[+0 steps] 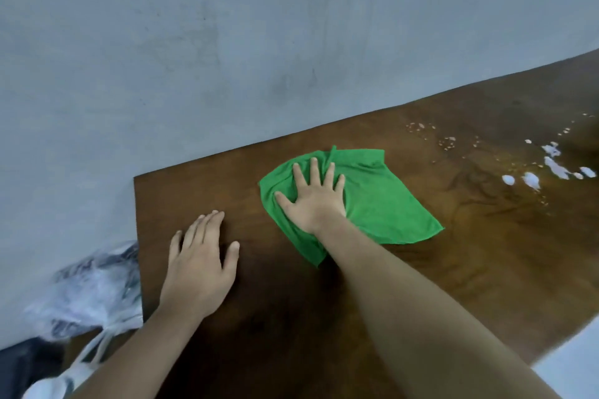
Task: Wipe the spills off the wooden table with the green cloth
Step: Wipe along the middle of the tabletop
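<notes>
A green cloth [382, 204] lies spread flat on the dark wooden table [453, 269], near its far edge. My right hand [312, 197] presses palm-down on the cloth's left part, fingers spread. My left hand [202, 259] rests flat on the bare wood to the left, fingers apart, holding nothing. White spills [551, 168] sit in blobs at the far right of the table, apart from the cloth. Small pale crumbs or droplets [447, 141] are scattered between the cloth and the white blobs.
A grey-blue wall [227, 58] runs along the table's far edge. Off the table's left edge lies a clear plastic bag [90, 288] with white handles. The table's near right corner ends at a pale floor [570, 366].
</notes>
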